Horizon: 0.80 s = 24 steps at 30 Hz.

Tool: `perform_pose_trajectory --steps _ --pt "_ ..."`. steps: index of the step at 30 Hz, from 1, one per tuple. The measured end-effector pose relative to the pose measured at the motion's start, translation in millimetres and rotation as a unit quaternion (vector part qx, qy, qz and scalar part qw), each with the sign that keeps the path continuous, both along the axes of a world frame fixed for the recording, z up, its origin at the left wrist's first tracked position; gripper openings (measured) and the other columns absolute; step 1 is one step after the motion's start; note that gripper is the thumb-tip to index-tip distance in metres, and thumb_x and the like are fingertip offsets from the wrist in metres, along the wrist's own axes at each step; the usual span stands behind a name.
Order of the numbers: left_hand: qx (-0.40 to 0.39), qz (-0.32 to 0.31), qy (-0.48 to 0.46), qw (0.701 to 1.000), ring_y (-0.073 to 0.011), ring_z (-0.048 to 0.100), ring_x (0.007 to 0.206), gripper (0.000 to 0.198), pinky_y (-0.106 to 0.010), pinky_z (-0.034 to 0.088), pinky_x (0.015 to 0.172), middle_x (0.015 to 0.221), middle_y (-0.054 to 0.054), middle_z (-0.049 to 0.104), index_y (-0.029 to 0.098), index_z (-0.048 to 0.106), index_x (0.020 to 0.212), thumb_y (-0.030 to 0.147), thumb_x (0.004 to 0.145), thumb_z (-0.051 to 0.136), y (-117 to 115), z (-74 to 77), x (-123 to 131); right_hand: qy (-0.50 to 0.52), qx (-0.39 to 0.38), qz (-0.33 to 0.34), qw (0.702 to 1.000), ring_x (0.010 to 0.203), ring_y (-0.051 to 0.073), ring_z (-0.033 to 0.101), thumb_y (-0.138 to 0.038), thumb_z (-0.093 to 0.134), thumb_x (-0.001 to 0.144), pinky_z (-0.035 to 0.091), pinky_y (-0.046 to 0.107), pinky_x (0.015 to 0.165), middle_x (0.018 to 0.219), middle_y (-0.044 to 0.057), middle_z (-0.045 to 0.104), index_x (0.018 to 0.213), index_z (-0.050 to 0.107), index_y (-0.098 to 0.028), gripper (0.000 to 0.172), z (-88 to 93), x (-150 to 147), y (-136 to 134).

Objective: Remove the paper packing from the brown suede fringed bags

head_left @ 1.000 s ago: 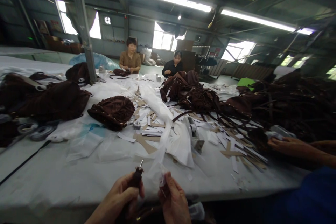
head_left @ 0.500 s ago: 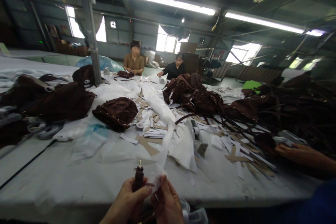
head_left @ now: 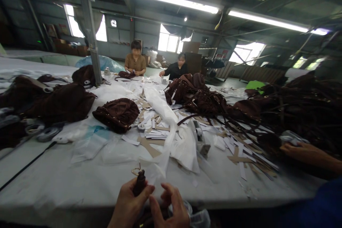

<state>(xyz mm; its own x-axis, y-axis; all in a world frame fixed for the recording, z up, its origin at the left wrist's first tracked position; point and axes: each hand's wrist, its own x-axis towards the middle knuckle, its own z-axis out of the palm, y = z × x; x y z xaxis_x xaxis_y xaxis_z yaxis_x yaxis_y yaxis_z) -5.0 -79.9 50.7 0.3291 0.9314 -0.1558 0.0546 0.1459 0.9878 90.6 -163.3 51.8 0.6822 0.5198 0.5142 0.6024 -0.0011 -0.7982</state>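
Observation:
My left hand [head_left: 130, 201] is closed round a dark brown strap end [head_left: 140, 182] with a gold-coloured buckle [head_left: 136, 171] sticking up from it, at the table's near edge. Close on its right, my right hand [head_left: 173, 208] has its fingers apart, and I see nothing held in them. Thin white wrapping film [head_left: 155, 174] reaches from the table to just behind the fingers. Below the hands, dark brown material shows in part. Clear plastic [head_left: 201, 218] lies beside my right wrist.
A brown bag [head_left: 117, 114] lies mid-table, with brown bags [head_left: 187, 92] heaped beyond. Paper and card strips [head_left: 157, 134] are scattered near a grey tape dispenser [head_left: 199, 139]. At right, a co-worker's hand [head_left: 301, 149] rests on plastic. Two people [head_left: 135, 62] work across the table.
My right hand has let go of the film and its fingers have spread. The buckle in my left hand has turned, its ring now showing. The co-worker's hand at right has shifted slightly.

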Motion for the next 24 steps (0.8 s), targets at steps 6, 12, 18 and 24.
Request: perform_pose_trajectory --steps 6,12,18,24 --pt "0.026 -0.023 0.035 0.999 -0.018 0.055 0.061 0.035 -0.025 0.046 0.058 0.06 -0.002 0.061 0.012 0.067 0.065 0.046 0.064 0.073 -3.2 -6.7 -0.3 -0.114 0.031 0.038 0.992 0.068 0.015 0.059 -0.026 0.055 0.089 0.043 0.024 0.066 0.069 0.002 0.061 0.082 0.066 -0.021 0.014 -1.3 3.5 7.6" --pt "0.02 -0.008 0.006 1.0 -0.0138 0.046 0.057 0.031 -0.022 0.039 0.055 0.057 0.001 0.052 0.012 0.064 0.064 0.042 0.067 0.07 -1.0 5.8 -0.4 0.078 -0.006 0.054 0.995 0.058 0.013 0.055 -0.049 0.055 0.085 0.041 0.024 0.06 0.061 0.001 0.059 0.064 0.066 -0.019 0.037 0.1 -0.2 1.2" --pt "-0.046 -0.083 -0.042 0.995 -0.0101 0.039 0.053 0.035 -0.021 0.034 0.052 0.055 0.004 0.045 0.014 0.057 0.063 0.045 0.067 0.071 -3.4 15.2 0.1 0.605 -0.105 0.168 0.771 0.038 0.007 0.045 -0.077 0.068 0.051 0.035 0.019 0.04 0.045 -0.002 0.053 0.063 0.068 -0.013 0.065 -7.4 7.3 1.0" --pt "-0.025 -0.166 -0.02 0.986 -0.0095 0.038 0.052 0.042 -0.02 0.032 0.049 0.055 0.005 0.044 0.014 0.057 0.069 0.055 0.069 0.068 -3.3 15.7 0.5 0.695 0.051 0.152 0.701 0.052 0.011 0.059 -0.04 0.09 0.046 0.044 0.018 0.045 0.066 0.003 0.071 0.075 0.072 -0.013 0.043 5.4 12.1 13.6"
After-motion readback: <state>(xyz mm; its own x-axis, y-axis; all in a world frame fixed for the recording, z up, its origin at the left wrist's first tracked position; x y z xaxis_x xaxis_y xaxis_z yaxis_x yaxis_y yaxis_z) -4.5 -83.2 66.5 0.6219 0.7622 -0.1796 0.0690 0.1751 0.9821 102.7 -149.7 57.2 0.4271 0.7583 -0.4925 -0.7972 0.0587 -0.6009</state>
